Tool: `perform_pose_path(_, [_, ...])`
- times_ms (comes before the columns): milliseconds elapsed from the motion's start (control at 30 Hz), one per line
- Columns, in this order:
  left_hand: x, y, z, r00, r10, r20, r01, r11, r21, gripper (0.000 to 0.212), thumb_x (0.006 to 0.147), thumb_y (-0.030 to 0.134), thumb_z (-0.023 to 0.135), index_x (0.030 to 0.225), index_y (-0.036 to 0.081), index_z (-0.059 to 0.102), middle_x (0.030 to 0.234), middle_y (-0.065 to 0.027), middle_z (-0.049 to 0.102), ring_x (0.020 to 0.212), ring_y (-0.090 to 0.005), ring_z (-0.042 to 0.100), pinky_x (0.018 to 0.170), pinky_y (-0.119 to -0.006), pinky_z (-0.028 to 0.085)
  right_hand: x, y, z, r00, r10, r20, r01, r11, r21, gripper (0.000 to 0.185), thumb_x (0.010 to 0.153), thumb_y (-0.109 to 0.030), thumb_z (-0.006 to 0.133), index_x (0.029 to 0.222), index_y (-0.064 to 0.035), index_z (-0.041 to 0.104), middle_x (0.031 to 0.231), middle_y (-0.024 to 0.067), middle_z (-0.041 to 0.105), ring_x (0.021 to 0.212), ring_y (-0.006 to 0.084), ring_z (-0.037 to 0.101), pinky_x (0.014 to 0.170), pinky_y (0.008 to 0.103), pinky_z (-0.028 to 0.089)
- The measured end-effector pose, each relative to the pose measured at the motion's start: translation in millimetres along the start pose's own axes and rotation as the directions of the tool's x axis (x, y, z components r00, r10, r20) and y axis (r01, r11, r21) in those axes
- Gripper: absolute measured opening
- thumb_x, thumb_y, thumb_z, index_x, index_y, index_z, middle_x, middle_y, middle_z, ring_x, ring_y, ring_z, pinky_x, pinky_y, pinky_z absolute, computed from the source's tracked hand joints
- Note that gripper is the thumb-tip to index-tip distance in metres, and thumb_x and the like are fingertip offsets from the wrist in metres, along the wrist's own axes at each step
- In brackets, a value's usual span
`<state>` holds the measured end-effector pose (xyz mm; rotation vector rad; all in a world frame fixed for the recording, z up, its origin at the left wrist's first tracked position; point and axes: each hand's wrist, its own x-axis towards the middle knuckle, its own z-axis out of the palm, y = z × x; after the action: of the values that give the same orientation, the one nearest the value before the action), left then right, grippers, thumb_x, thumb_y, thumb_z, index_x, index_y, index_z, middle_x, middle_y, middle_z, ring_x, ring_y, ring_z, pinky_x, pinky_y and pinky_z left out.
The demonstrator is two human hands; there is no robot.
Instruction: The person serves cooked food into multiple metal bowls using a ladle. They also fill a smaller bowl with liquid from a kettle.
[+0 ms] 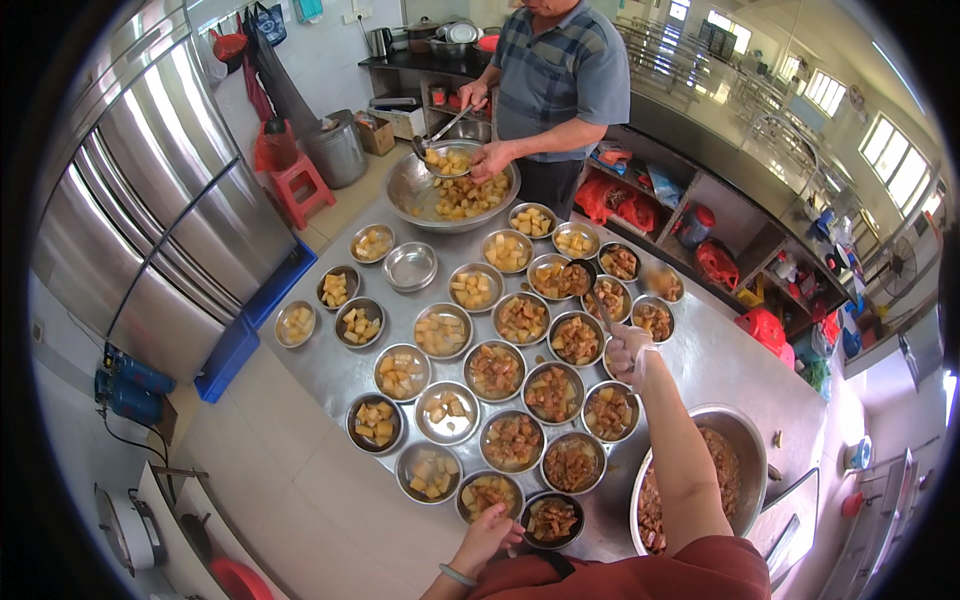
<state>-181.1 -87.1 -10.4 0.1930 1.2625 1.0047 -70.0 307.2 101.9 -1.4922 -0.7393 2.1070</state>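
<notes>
My right hand [630, 354], in a clear plastic glove, grips the handle of a ladle [582, 277], whose bowl is over a steel bowl of potato chunks and meat [553, 277]. Near the table's close edge, my left hand [491, 534] is bare, its fingers apart, beside a bowl of potato and meat [490, 495]. Many round steel bowls stand on the steel table [315, 375]; those at the left hold only potato chunks [442, 330]. Under my right forearm is a large steel basin of meat pieces [731, 465], partly hidden by the arm.
Across the table a co-worker [555, 82] holds a ladle and a bowl of potato over a large steel basin [450, 217]. Stacked steel bowls [409, 266] look empty. Blue crates [229, 360] and a red stool [298, 184] stand beyond the left edge. Shelves [675, 217] line the back right.
</notes>
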Motion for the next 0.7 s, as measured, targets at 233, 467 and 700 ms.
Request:
perform_pose_path(233, [-2.8,4.0,1.2,1.000,0.017,-0.012,-0.017,1.000,0.018,0.055,0.096,0.018,0.050,0.141,-0.001,0.026,0.098,-0.0124,0.066,0.080,-0.0164,0.064,0.069,-0.025,0.051,43.3,6.9,-0.8,0.998,0.016,0.066,-0.019,0.999,0.046,0.014,0.096,-0.025,0.049,0.098,-0.0111,0.049,0.056,-0.0057,0.040,0.037,0.0040,0.031,0.031,0.0183,0.023])
perform_pose_path(467, [-1.7,1.6,-2.6,1.000,0.018,-0.022,-0.017,1.000,0.005,0.054,0.096,0.018,0.049,0.141,-0.001,0.026,0.098,-0.0127,0.066,0.080,-0.0167,0.064,0.069,-0.025,0.051,55.3,4.3,-10.6,0.969,0.031,0.247,-0.094,0.965,0.247,0.016,0.097,-0.026,0.047,0.099,-0.0106,0.051,0.055,-0.0066,0.038,0.036,0.0037,0.030,0.029,0.0184,0.023])
perform_pose_path(700, [-1.7,5.8,2.9,1.000,0.018,-0.008,-0.018,1.000,0.015,0.057,0.095,0.018,0.050,0.142,-0.002,0.024,0.098,-0.0126,0.066,0.081,-0.0172,0.064,0.071,-0.026,0.051,41.5,4.4,-24.8,0.940,-0.041,0.339,-0.086,0.932,0.351,0.019,0.098,-0.024,0.045,0.106,-0.0084,0.053,0.053,-0.0065,0.036,0.033,0.0039,0.027,0.028,0.0183,0.023])
